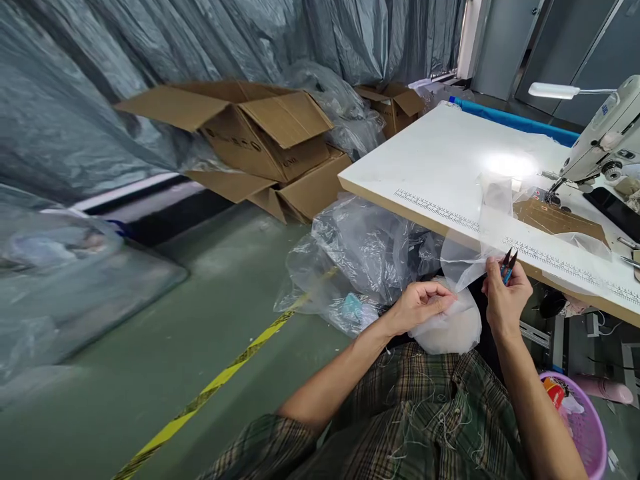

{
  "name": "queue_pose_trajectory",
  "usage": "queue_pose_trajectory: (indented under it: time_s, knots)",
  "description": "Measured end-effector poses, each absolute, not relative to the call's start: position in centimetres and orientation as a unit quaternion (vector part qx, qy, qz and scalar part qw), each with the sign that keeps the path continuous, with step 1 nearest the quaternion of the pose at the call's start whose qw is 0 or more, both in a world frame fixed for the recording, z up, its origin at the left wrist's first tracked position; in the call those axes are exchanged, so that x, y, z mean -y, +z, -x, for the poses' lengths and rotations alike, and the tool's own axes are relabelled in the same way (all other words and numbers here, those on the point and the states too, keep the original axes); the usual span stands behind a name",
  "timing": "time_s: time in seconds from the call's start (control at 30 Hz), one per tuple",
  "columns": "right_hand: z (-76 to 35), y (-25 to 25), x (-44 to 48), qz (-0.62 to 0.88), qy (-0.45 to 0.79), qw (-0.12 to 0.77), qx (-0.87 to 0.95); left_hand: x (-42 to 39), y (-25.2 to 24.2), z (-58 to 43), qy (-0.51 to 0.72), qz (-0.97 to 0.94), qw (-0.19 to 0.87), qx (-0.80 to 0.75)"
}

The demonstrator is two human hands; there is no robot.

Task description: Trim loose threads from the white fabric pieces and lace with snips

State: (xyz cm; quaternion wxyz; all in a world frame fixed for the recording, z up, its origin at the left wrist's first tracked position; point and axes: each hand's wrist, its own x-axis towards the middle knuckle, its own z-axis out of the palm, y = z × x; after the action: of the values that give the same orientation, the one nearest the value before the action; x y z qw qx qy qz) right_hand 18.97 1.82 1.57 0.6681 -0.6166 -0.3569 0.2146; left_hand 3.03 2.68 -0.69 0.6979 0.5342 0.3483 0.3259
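Sheer white fabric (463, 263) runs from the edge of the sewing table (435, 153) down to my lap, where more of it lies bunched. My left hand (423, 307) pinches the fabric above the lap, thumb against fingers. Near the table's front edge, my right hand (507, 293) is closed around blue-handled thread snips (509, 267), their dark blades pointing up and apart. Its thumb and forefinger also seem to hold the fabric's edge. On the table stands a white sewing machine (600, 140), with sheer fabric lying by its needle.
Cardboard boxes (270, 143) stand open on the floor beyond the table's left corner. Clear plastic bags (370, 247) hang below the table edge. A purple basket (593, 427) sits at lower right. Yellow tape (215, 397) crosses the green floor. A dark phone (613, 207) lies beside the machine.
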Motion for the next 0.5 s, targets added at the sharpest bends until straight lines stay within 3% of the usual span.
queue_pose_trajectory:
  time_s: [0.1,0.23,0.37,0.5]
  knots:
    - [-18.0,3.1,-2.2,0.610,0.147,0.645,0.436,-2.4,-1.3,-3.2,0.330,-0.522,0.704,-0.351]
    - [-18.2,5.5,-1.8,0.500,0.211,0.533,0.650,-2.0,-1.7,-3.5,0.338,-0.540,0.691,-0.343]
    - [-20.5,5.8,-0.4,0.571,0.181,0.575,0.557,-1.7,-2.0,-3.2,0.321,-0.572,0.673,-0.343]
    - [-21.7,3.3,1.9,0.591,0.303,0.520,0.537,-2.2,-2.0,-2.2,0.319,-0.573,0.663,-0.360]
